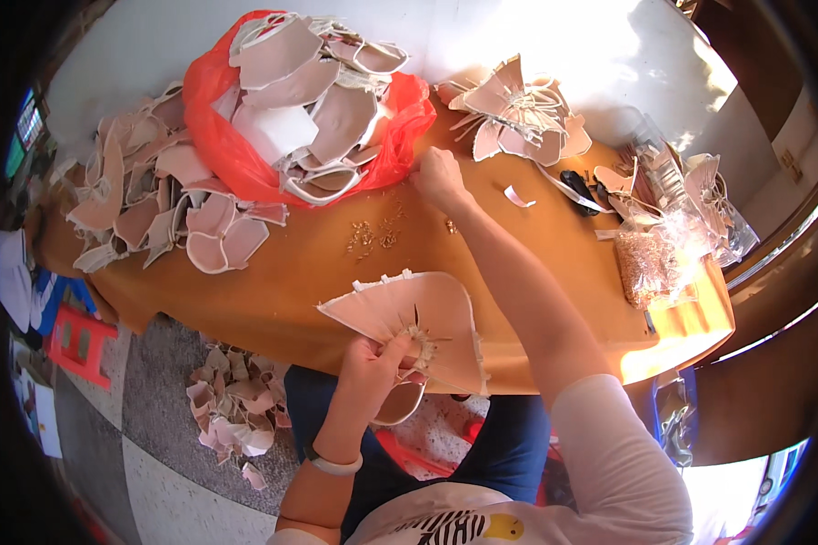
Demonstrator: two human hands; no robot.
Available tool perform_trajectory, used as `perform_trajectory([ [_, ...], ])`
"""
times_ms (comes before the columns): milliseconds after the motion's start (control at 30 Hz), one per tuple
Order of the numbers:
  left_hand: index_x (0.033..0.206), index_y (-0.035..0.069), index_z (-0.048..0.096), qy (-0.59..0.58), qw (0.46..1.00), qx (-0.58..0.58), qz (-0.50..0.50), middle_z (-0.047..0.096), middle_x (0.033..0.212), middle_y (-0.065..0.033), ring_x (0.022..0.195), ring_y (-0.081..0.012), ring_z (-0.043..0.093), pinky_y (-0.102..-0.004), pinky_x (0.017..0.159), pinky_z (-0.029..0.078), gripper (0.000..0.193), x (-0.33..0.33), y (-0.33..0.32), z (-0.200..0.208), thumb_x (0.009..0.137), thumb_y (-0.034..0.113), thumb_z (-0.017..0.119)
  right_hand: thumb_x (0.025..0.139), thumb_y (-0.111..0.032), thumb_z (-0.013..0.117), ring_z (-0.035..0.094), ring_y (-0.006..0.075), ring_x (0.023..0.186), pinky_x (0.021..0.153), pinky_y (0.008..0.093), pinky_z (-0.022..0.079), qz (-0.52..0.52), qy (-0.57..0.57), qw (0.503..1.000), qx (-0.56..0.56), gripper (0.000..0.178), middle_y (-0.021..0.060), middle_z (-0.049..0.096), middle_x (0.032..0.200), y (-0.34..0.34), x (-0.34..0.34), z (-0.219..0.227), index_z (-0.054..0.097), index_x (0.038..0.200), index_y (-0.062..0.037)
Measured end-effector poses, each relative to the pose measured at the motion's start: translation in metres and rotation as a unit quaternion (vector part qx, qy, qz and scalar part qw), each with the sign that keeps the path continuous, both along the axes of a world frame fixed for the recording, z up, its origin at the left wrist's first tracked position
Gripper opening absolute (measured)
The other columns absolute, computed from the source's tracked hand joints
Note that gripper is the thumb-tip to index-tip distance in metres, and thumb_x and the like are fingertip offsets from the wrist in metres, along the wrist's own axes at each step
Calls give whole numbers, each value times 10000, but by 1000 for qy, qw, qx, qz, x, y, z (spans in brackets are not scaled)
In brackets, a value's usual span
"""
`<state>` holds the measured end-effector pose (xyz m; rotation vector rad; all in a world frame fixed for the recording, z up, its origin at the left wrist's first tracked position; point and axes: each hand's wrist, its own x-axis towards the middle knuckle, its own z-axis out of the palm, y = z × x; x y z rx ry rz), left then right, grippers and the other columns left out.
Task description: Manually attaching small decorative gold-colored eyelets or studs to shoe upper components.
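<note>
In my left hand [377, 363] is a beige, pink-toned bra cup piece [436, 304], pinched by its gathered middle, where dark strands and pale threads stick out. Its upper edge has small white tabs, and the piece is fanned out over the table's front edge. Another pale cup edge [400, 404] hangs beneath it. Beyond, my right arm reaches across the table to the right rim of a red plastic bag [413, 136]. There my right hand [438, 177] is closed, its fingertips hidden from view. Small gold-coloured metal pieces [373, 236] lie loose on the tabletop between my hands.
More bra cups [136, 200] heap at the left; others fill the red bag. A tied bunch [518, 113] stands at the back. On the right are a black-handled tool [582, 189] and a clear bag of gold pieces [650, 263]. A cup pile [236, 400] lies on the floor.
</note>
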<state>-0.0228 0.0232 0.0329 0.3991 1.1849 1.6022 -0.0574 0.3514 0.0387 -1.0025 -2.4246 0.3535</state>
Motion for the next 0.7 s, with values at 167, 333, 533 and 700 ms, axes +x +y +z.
perform_trajectory([
  [167, 1057, -54, 626, 20, 1000, 10, 14, 697, 899, -106, 679, -121, 673, -240, 565, 586, 184, 0, -10, -4, 955, 98, 625, 780, -127, 710, 698, 347, 857, 777, 425, 556, 144, -35, 988, -35, 115, 189, 717, 900, -47, 21, 12, 753, 862, -59],
  [333, 1069, -50, 633, 123, 991, 7, 53, 707, 850, -81, 567, -83, 623, -208, 464, 497, 188, 2, -10, -3, 929, 75, 647, 784, -102, 724, 701, 293, 790, 736, 378, 557, 179, 10, 976, -127, 94, 151, 724, 850, -102, 77, 51, 746, 860, -52],
  [533, 1017, -48, 657, 132, 990, -8, 40, 689, 771, -61, 481, -56, 556, -197, 433, 444, 171, 11, -2, -2, 899, 74, 681, 781, -8, 720, 652, 258, 741, 703, 331, 533, 338, 112, 897, -261, 107, 97, 674, 789, -162, 150, 46, 721, 881, -46],
  [700, 990, -48, 666, 152, 987, -8, 42, 671, 728, -46, 464, -49, 535, -199, 418, 426, 161, 18, 2, 0, 894, 78, 693, 796, 11, 727, 606, 192, 768, 661, 325, 480, 360, 72, 910, -192, 122, 51, 613, 839, -168, 165, 38, 719, 898, -55],
])
